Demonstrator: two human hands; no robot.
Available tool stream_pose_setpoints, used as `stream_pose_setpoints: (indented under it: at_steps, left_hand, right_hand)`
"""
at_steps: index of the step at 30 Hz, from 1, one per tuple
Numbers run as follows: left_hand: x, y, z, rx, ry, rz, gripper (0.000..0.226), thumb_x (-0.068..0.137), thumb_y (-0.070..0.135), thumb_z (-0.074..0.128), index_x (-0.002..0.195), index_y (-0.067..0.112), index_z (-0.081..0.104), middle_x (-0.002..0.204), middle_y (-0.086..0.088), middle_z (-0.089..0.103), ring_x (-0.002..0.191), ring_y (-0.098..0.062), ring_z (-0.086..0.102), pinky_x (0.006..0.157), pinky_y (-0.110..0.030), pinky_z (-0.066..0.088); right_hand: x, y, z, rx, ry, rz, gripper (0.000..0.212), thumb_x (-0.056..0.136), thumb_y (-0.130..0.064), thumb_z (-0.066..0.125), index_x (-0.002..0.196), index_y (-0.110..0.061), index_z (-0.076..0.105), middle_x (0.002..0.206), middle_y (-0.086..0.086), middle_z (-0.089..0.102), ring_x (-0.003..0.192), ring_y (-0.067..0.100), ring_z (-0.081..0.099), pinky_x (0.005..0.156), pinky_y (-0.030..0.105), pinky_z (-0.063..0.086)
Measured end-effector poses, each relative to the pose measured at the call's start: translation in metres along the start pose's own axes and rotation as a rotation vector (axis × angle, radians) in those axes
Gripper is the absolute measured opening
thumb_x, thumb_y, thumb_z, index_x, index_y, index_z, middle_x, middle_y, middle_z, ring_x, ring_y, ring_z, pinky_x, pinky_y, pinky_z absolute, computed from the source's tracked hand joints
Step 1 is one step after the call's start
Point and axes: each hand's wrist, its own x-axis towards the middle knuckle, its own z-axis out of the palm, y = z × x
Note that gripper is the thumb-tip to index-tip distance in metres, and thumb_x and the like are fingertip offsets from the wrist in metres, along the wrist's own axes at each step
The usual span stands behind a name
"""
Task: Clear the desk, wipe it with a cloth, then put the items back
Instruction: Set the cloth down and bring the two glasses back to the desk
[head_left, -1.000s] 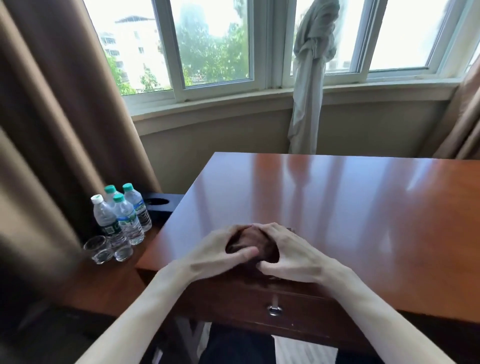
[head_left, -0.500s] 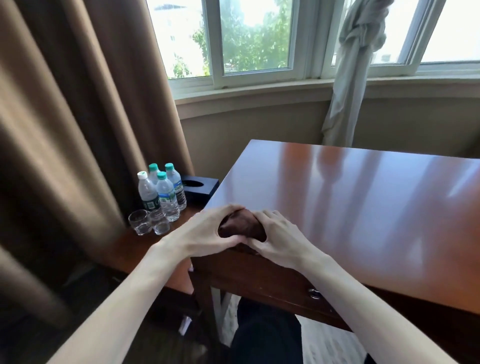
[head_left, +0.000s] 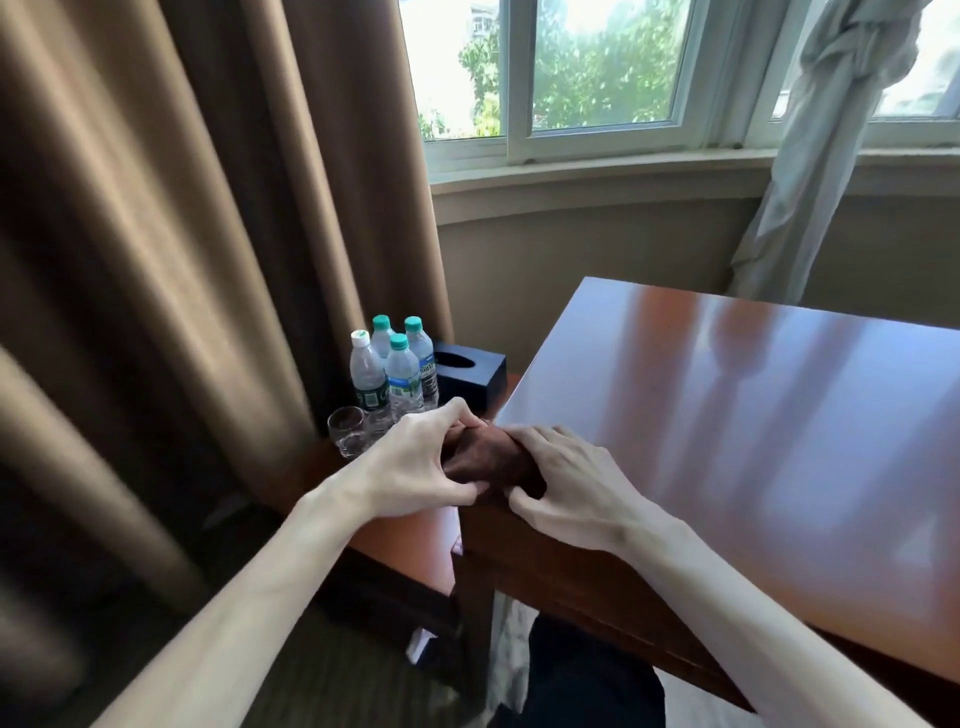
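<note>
We see the tabletop (head_left: 753, 415), bare and glossy; at its near left corner our left hand (head_left: 421, 467) and right hand (head_left: 566, 483) both clutch a bunched brown cloth (head_left: 488, 457).

Brown curtains (head_left: 182, 234) hung at the left beside the window (head_left: 597, 78). A pale knotted curtain (head_left: 831, 130) draped behind the desk's far edge. Dark carpet (head_left: 322, 670) lay below.

Brown curtains (head_left: 208, 234) flank a bright bay window (head_left: 597, 73).
</note>
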Motion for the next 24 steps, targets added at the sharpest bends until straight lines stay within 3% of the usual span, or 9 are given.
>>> stream_pose_setpoints:
  at_steps: [4, 10, 14, 17, 24]
  left_hand:
    - [-0.024, -0.033, -0.028, 0.028, 0.061, -0.065, 0.057, 0.069, 0.03, 0.085, 0.117, 0.032, 0.055, 0.098, 0.016, 0.069, 0.094, -0.001, 0.067, 0.08, -0.02, 0.055]
    - [-0.024, -0.118, -0.052, 0.2, 0.112, -0.232, 0.061, 0.064, 0.043, 0.079, 0.118, 0.038, 0.051, 0.111, 0.014, 0.061, 0.103, -0.007, 0.061, 0.091, -0.033, 0.052]
    - [-0.021, -0.177, -0.036, 0.261, -0.001, -0.313, 0.062, 0.062, 0.043, 0.072, 0.119, 0.038, 0.047, 0.113, 0.011, 0.059, 0.103, -0.017, 0.062, 0.087, -0.035, 0.052]
    - [-0.019, -0.222, -0.007, 0.256, -0.047, -0.339, 0.064, 0.062, 0.043, 0.07, 0.12, 0.037, 0.045, 0.113, 0.01, 0.057, 0.105, -0.02, 0.061, 0.087, -0.037, 0.052]
    - [-0.02, -0.312, 0.046, 0.204, -0.08, -0.363, 0.068, 0.074, 0.047, 0.066, 0.136, 0.043, 0.039, 0.127, 0.013, 0.051, 0.117, -0.017, 0.056, 0.096, -0.037, 0.05]
  right_hand:
    - [0.038, -0.038, 0.021, -0.038, 0.018, -0.065, 0.059, 0.082, -0.046, 0.056, 0.138, -0.029, 0.048, 0.117, -0.004, 0.063, 0.108, 0.022, 0.056, 0.087, 0.039, 0.051]
    - [0.136, -0.084, 0.084, -0.105, -0.118, 0.0, 0.05, 0.08, -0.039, 0.072, 0.117, -0.016, 0.049, 0.117, 0.007, 0.063, 0.107, 0.033, 0.061, 0.07, 0.035, 0.04]
    - [0.172, -0.084, 0.153, -0.114, -0.255, 0.106, 0.048, 0.085, -0.021, 0.066, 0.126, -0.014, 0.044, 0.126, 0.01, 0.059, 0.119, 0.036, 0.057, 0.076, 0.037, 0.042]
    - [0.181, -0.073, 0.201, -0.143, -0.331, 0.175, 0.055, 0.087, -0.019, 0.066, 0.136, -0.016, 0.04, 0.131, 0.009, 0.057, 0.124, 0.035, 0.056, 0.089, 0.041, 0.049]
    - [0.195, -0.042, 0.276, -0.124, -0.383, 0.221, 0.057, 0.089, -0.018, 0.06, 0.142, -0.017, 0.04, 0.133, 0.008, 0.055, 0.127, 0.033, 0.053, 0.102, 0.041, 0.044]
